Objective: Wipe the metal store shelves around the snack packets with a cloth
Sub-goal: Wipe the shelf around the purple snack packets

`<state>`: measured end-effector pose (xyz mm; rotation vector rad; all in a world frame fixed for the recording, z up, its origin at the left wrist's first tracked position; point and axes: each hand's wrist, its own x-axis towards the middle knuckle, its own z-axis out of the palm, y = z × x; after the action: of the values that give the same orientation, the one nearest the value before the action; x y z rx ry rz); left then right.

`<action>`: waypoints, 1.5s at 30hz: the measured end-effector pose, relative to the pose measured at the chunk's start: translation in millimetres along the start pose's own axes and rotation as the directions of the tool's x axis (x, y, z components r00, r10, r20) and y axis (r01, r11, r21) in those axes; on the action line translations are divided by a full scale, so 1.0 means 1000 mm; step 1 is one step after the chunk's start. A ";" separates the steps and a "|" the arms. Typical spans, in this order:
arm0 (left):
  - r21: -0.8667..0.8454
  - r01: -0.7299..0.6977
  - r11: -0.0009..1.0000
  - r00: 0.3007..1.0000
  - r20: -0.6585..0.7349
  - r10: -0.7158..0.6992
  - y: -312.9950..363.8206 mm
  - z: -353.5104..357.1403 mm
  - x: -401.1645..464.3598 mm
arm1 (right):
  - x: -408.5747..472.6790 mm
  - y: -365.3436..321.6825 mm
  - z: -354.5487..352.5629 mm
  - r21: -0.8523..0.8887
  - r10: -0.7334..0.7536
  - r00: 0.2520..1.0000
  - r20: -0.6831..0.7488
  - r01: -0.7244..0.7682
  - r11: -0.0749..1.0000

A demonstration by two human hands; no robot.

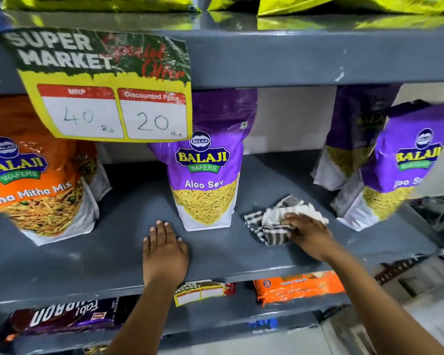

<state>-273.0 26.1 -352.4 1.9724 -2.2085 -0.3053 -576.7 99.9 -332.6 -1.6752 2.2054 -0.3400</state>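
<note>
The grey metal shelf (118,254) runs across the middle of the head view, its painted top scuffed and bare toward the front edge. On it, the checked cloth (274,224) lies bunched between the central purple Aloo Sev packet (207,165) and the right purple packet (400,165), near the front of the shelf. The right hand (306,233) presses down on the cloth, fingers curled over its right part and grasping it against the shelf. The left hand (164,248) lies flat and released on the bare shelf, palm down, fingers spread, just in front and to the left of the central packet, not touching it. An orange Mitha Mix packet (36,180) stands upright at the left. Another purple packet (349,139) stands behind the right one. A yellow price tag (108,93) reading 40 and 20 hangs from the upper shelf (292,57). Below, a lower shelf (215,319) holds an orange cookie packet (297,288) and a dark wrapper (67,316).
</note>
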 end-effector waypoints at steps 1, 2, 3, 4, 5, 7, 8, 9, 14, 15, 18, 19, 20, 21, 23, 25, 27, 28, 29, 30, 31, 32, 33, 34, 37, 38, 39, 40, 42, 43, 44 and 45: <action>-0.003 -0.001 1.000 1.000 0.007 0.001 0.001 0.000 0.000 | -0.009 0.002 -0.003 -0.019 0.015 1.000 0.014 -0.014 1.000; -0.004 -0.003 1.000 1.000 0.011 0.003 0.001 -0.001 0.000 | -0.012 0.001 -0.009 -0.054 0.057 0.998 0.019 -0.056 0.997; -0.005 -0.004 1.000 1.000 0.009 0.004 0.001 -0.001 0.000 | -0.010 -0.003 -0.018 -0.084 0.114 0.993 0.001 -0.113 0.990; -0.001 -0.006 1.000 1.000 0.002 0.006 0.001 -0.001 0.000 | -0.004 -0.010 -0.029 -0.082 0.164 0.985 -0.051 -0.168 0.982; 0.004 -0.008 1.000 1.000 -0.007 0.008 0.001 0.000 0.000 | 0.005 -0.019 -0.041 -0.027 0.203 0.970 -0.132 -0.208 0.978; 0.005 -0.011 1.000 1.000 -0.019 0.011 0.000 0.002 0.001 | 0.031 -0.045 -0.063 0.150 0.252 0.931 -0.264 -0.219 0.964; 0.004 -0.012 1.000 1.000 -0.021 0.012 0.000 0.003 0.001 | 0.045 -0.059 -0.067 0.204 0.275 0.919 -0.281 -0.223 0.953; 0.002 -0.014 1.000 1.000 -0.022 0.014 0.000 0.003 0.002 | 0.058 -0.074 -0.066 0.227 0.302 0.915 -0.269 -0.244 0.943; -0.004 -0.023 1.000 1.000 -0.018 0.023 -0.003 0.004 0.003 | 0.066 -0.121 0.012 0.074 0.313 0.944 -0.107 -0.306 0.949; -0.004 -0.025 1.000 1.000 -0.018 0.025 -0.003 0.005 0.002 | 0.058 -0.120 0.028 0.038 0.305 0.940 -0.155 -0.303 0.952; -0.009 -0.021 1.000 1.000 -0.016 0.021 -0.003 0.004 0.002 | 0.039 -0.105 0.046 0.011 0.338 0.904 -0.262 -0.347 0.938; -0.011 -0.021 1.000 1.000 -0.013 0.020 -0.003 0.002 0.001 | 0.031 -0.099 0.045 0.017 0.360 0.891 -0.277 -0.371 0.929; -0.013 -0.023 1.000 1.000 -0.013 0.023 -0.002 0.001 0.000 | 0.022 -0.092 0.044 0.025 0.379 0.876 -0.298 -0.390 0.921; -0.012 -0.024 1.000 1.000 -0.014 0.024 -0.002 0.000 0.000 | 0.012 -0.085 0.043 0.034 0.389 0.862 -0.324 -0.401 0.916; -0.017 -0.017 1.000 1.000 -0.008 0.017 -0.001 -0.002 -0.001 | -0.013 -0.071 0.039 0.027 0.419 0.835 -0.356 -0.439 0.898; -0.017 -0.015 1.000 1.000 -0.006 0.015 0.000 -0.003 -0.002 | -0.036 -0.059 0.031 0.025 0.500 0.786 -0.362 -0.528 0.849; -0.016 -0.016 1.000 1.000 -0.008 0.016 0.001 -0.002 -0.001 | -0.039 -0.062 0.020 0.113 0.570 0.712 -0.409 -0.581 0.806; -0.015 -0.015 1.000 1.000 -0.010 0.015 0.001 -0.001 -0.001 | -0.034 -0.072 0.016 0.147 0.553 0.708 -0.439 -0.551 0.822; -0.016 -0.013 1.000 1.000 -0.013 0.012 0.002 -0.001 -0.001 | -0.025 -0.085 0.015 0.149 0.504 0.742 -0.442 -0.494 0.857; -0.017 -0.011 1.000 1.000 -0.011 0.011 0.002 -0.001 -0.001 | -0.015 -0.100 0.018 0.142 0.447 0.803 -0.394 -0.427 0.893; -0.014 -0.011 1.000 1.000 -0.005 0.011 0.000 0.000 -0.001 | -0.006 -0.114 0.026 0.150 0.400 0.860 -0.315 -0.371 0.916; -0.012 -0.010 1.000 1.000 -0.001 0.010 0.000 0.000 -0.001 | 0.000 -0.124 0.036 0.160 0.368 0.899 -0.235 -0.338 0.927; -0.009 -0.007 1.000 1.000 -0.002 0.007 0.000 0.000 -0.001 | 0.004 -0.125 0.046 0.152 0.340 0.920 -0.192 -0.315 0.937; -0.006 -0.009 1.000 1.000 -0.006 0.009 -0.001 0.000 0.000 | 0.004 -0.122 0.053 0.125 0.318 0.929 -0.190 -0.299 0.946; -0.012 -0.010 1.000 1.000 -0.007 0.010 0.000 -0.001 0.000 | -0.010 -0.093 0.057 0.015 0.331 0.912 -0.242 -0.337 0.941; -0.013 -0.009 1.000 1.000 -0.002 0.009 0.000 -0.002 -0.001 | -0.019 -0.084 0.055 -0.007 0.357 0.892 -0.276 -0.374 0.927; -0.013 -0.010 1.000 1.000 -0.002 0.010 0.000 -0.002 -0.001 | -0.027 -0.075 0.051 -0.023 0.389 0.865 -0.318 -0.417 0.909; -0.013 -0.013 1.000 1.000 -0.003 0.013 0.000 -0.002 -0.001 | -0.035 -0.067 0.047 -0.056 0.413 0.840 -0.351 -0.459 0.886; -0.013 -0.012 1.000 1.000 0.000 0.012 0.000 -0.003 -0.001 | -0.047 -0.050 0.036 -0.090 0.468 0.800 -0.375 -0.534 0.841; -0.013 -0.010 1.000 1.000 0.004 0.010 0.000 -0.003 -0.001 | -0.047 -0.044 0.028 -0.046 0.506 0.771 -0.386 -0.564 0.824; -0.012 -0.009 1.000 1.000 0.007 0.009 0.001 -0.003 -0.001 | -0.043 -0.040 0.019 0.025 0.538 0.737 -0.409 -0.580 0.814; -0.013 -0.010 1.000 1.000 0.004 0.010 0.001 -0.002 -0.001 | -0.035 -0.039 0.009 0.091 0.542 0.710 -0.451 -0.567 0.819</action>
<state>-273.1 27.5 -350.1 1.9552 -2.2128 -0.3224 -530.3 123.7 -320.8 -0.9100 2.9584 -0.5543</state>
